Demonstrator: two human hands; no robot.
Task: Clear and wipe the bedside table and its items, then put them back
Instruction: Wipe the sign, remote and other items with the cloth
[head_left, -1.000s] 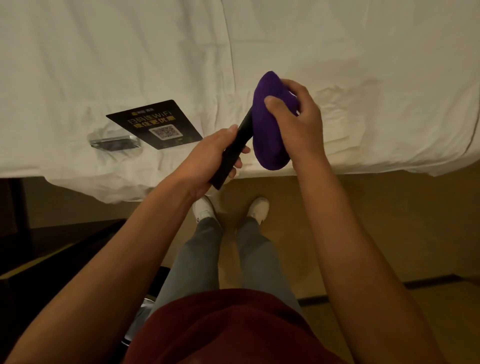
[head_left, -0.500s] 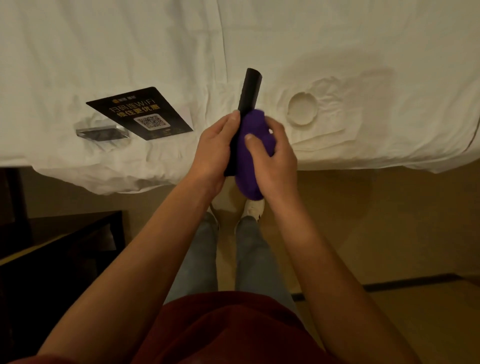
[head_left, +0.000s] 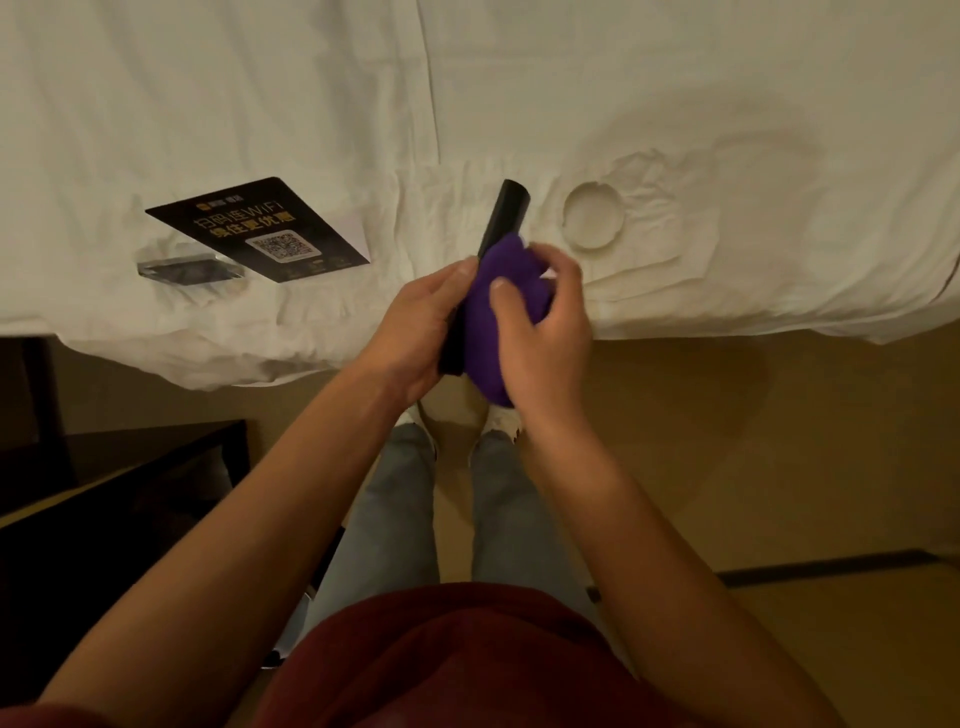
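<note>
Head view: left hand (head_left: 415, 322) grips slim black plastic remote (head_left: 503, 218) above white bed edge (head_left: 727, 317); right hand (head_left: 540, 332) fingers curl, pinching bunched purple cloth (head_left: 493, 306) against it. Better wiped full length, held steady.

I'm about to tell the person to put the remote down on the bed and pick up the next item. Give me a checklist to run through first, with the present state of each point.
1. Left hand grips the slim black remote: ok.
2. Right hand holds the purple cloth against the remote: ok.
3. Whole remote wiped: cannot tell; its far end pokes out past the cloth.
4. Bare patch of white bedsheet beside the remote for setting it down: ok.
5. Black WiFi card with QR code and round white dish lie on the bed within view: ok.
6. Dark bedside table wiped: cannot tell.
</note>
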